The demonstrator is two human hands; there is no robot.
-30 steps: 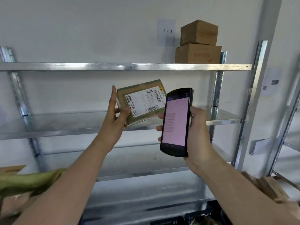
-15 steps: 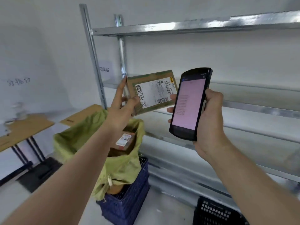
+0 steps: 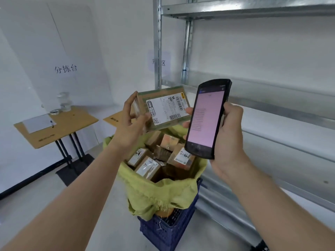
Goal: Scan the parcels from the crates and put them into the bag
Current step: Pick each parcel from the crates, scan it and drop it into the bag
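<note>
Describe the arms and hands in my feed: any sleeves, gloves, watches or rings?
Both forearms are bare right to the frame edge, with no sleeves in view. The left hand and right hand wear no gloves. No watch, wristband or ring shows on either wrist or on the visible fingers.

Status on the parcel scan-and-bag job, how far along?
Done: several labelled parcels already lie in the green bag, which sits in a blue crate. In hand: left hand holds a parcel above the bag; right hand grips the scanner. Left: drop it in; source crates aren't in view.
</note>
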